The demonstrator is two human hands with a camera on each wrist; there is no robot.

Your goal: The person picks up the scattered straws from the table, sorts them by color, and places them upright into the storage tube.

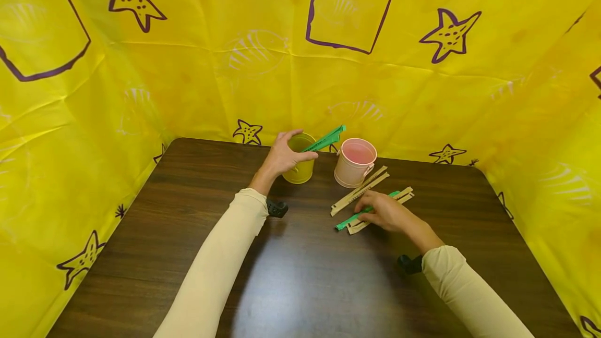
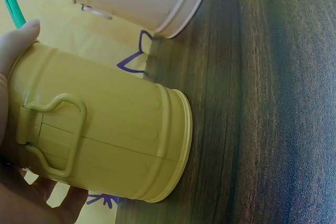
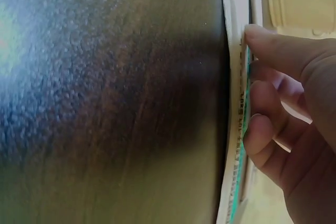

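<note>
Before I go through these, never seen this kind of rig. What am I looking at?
No robot here: these are a person's two bare hands working at a dark wooden table. The wide picture comes from a camera worn on the head, looking forward and down. The other two come from cameras on each wrist, so the table looks turned on its side.

The left hand holds a yellow bucket near its rim; green packets stick out of it. Beside it stands a pink bucket. Nearer the person lie slim tan packets and a loose green packet. The right hand has its fingers on that green one; whether it grips it firmly, I can't tell.
</note>
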